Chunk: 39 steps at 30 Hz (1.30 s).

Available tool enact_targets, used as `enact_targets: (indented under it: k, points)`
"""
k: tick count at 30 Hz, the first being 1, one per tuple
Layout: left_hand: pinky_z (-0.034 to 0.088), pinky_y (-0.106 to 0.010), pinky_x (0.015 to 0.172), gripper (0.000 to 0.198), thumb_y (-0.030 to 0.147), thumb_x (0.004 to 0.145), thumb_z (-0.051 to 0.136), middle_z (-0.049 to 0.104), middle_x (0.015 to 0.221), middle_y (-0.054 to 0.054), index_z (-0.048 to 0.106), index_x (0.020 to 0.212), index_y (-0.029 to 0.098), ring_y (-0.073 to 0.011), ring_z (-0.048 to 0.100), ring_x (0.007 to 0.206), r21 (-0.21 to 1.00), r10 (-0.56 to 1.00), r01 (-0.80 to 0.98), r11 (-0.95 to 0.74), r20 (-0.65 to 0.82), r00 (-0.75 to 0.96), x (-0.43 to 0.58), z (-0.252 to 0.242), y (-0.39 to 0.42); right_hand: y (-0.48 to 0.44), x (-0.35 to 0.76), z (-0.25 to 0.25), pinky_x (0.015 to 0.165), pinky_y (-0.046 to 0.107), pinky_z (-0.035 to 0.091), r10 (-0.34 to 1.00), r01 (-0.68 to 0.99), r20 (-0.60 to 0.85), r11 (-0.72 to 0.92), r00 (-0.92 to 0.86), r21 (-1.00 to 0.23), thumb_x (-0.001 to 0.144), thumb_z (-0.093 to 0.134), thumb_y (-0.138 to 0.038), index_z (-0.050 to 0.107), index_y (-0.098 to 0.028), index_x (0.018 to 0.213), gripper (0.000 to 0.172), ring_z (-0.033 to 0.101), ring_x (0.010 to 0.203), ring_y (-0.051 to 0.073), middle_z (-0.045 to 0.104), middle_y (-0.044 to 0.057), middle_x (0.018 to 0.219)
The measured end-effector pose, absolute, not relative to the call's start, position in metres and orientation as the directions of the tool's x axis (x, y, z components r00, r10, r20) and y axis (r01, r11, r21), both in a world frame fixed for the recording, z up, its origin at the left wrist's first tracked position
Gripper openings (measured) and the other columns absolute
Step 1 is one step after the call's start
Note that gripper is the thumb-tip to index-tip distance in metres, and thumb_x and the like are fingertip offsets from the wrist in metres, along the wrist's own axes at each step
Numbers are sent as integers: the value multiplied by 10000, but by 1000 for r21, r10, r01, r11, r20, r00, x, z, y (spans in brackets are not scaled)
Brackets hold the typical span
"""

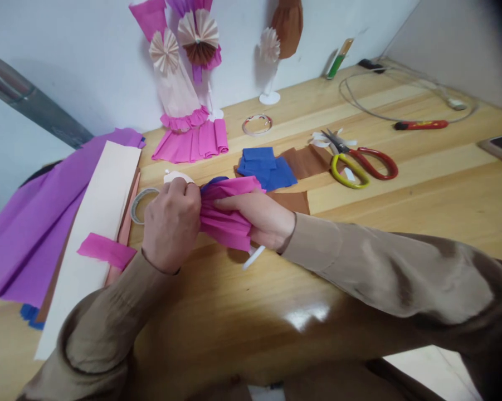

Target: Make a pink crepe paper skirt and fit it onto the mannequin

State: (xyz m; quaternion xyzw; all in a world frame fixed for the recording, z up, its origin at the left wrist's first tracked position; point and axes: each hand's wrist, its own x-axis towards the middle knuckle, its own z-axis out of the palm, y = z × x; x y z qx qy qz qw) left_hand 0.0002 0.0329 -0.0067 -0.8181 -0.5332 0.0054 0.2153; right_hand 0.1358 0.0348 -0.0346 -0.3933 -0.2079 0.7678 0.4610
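Observation:
Gathered pink crepe paper (229,225) fans out between my two hands above the table. My left hand (173,223) is closed around its narrow, bunched end, where a bit of blue paper (214,181) and a pale piece (178,177) also show. From the other side my right hand (267,217) grips the pleated pink paper, its thumb lying on top. A thin white stick (254,258) juts out below the right hand; its upper part is hidden. Close by my left hand lies a roll of tape (144,206).
Folded blue paper (263,167), brown paper (307,161) and scissors (353,159) lie beyond my hands. Purple (29,223) and cream paper sheets (87,245) are stacked at left. Paper dress figures (179,94) stand by the wall. A red-handled tool (422,125) and cable lie at right.

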Motion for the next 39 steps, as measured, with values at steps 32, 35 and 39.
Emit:
enact_targets:
  k: [32, 35, 39]
  points:
    - [311, -311, 533, 197, 179, 882, 471, 661, 864, -117, 663, 887, 136, -248, 643, 779, -233, 910, 943, -237, 285, 300, 1, -14, 38, 30, 133, -24, 808, 294, 569, 816, -540, -476, -576, -329, -613, 793, 561, -6, 632, -171, 775, 180, 677, 699, 133, 678, -6, 688]
    - [316, -311, 532, 202, 179, 895, 463, 657, 862, -117, 660, 902, 136, -243, 636, 772, -259, 904, 937, -235, 296, 309, 1, -17, 38, 27, 138, -21, 808, 321, 579, 844, -542, -448, -534, -295, -649, 747, 576, 18, 643, -159, 805, 198, 668, 668, 135, 666, -19, 657]
    - [322, -316, 530, 218, 167, 913, 441, 656, 880, -120, 657, 912, 135, -239, 626, 773, -314, 891, 921, -232, 312, 331, 2, -18, 36, 28, 137, -25, 773, 316, 577, 871, -533, -441, -484, -217, -694, 717, 586, 39, 620, -153, 741, 196, 646, 644, 126, 634, -29, 632]
